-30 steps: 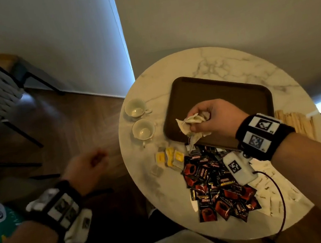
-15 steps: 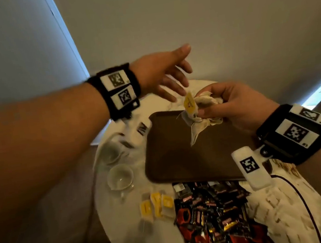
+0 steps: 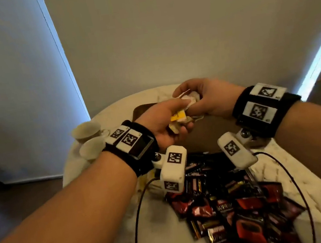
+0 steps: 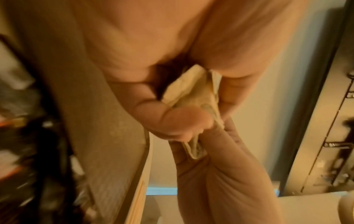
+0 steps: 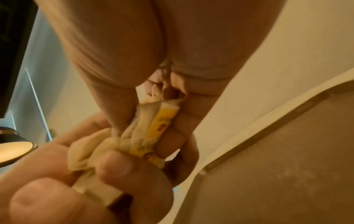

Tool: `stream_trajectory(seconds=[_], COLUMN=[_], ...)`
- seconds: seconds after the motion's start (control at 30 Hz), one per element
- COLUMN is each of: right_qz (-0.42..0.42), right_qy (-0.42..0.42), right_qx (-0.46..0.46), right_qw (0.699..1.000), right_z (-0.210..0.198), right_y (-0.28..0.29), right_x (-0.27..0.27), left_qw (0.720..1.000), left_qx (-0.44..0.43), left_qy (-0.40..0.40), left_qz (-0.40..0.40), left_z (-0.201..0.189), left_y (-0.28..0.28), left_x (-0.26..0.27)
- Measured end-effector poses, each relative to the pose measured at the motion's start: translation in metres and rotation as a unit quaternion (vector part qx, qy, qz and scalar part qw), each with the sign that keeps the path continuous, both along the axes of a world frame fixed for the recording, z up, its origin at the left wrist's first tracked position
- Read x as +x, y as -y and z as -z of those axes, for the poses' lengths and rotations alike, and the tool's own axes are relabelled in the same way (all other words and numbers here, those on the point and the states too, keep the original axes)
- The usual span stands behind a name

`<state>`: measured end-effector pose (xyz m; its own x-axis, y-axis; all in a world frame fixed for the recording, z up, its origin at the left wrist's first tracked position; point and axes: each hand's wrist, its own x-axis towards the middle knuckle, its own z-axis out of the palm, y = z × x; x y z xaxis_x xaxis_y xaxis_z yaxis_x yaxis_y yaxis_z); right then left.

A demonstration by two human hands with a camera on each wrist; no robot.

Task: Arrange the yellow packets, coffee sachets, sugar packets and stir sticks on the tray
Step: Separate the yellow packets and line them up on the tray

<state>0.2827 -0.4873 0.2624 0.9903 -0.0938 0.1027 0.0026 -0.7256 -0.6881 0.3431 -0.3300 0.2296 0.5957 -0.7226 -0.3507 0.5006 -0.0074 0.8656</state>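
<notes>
Both the left hand [image 3: 166,124] and right hand [image 3: 208,102] pinch yellow packets [image 5: 162,125] between them.

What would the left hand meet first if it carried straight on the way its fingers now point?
Probably the right hand: the left hand points at it, and both already grip the same bunch of yellow packets above the tray. Nothing else shows between them.

- The left hand [image 3: 164,125], seen low at the frame's left a second ago and then spread open above the tray [image 3: 141,111], is now closed on the bundle of yellow packets [image 3: 183,116] at centre frame.
- The bundle is now gripped by both hands; the right hand [image 3: 206,98] is raised off the tray.
</notes>
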Motion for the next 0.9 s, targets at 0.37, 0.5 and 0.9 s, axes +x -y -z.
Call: stream_trajectory(seconds=[0.37,0.5,0.9], right_qz=[0.013,0.055,0.102], right_qy=[0.035,0.043,0.096], right_qx=[0.219,0.216,0.228], right_qw=[0.975,0.974,0.964], right_z=[0.022,0.021,0.000], right_y=[0.022,0.054,0.040], right_x=[0.017,0.071,0.071], left_qw=[0.993,0.990,0.993], left_qx=[0.078,0.068,-0.026], left_qy=[0.028,0.030,-0.058], left_qz=[-0.086,-0.120,-0.102], left_z=[-0.012,-0.013,-0.037], left_y=[0.025,0.063,0.060], left_x=[0.019,0.063,0.059])
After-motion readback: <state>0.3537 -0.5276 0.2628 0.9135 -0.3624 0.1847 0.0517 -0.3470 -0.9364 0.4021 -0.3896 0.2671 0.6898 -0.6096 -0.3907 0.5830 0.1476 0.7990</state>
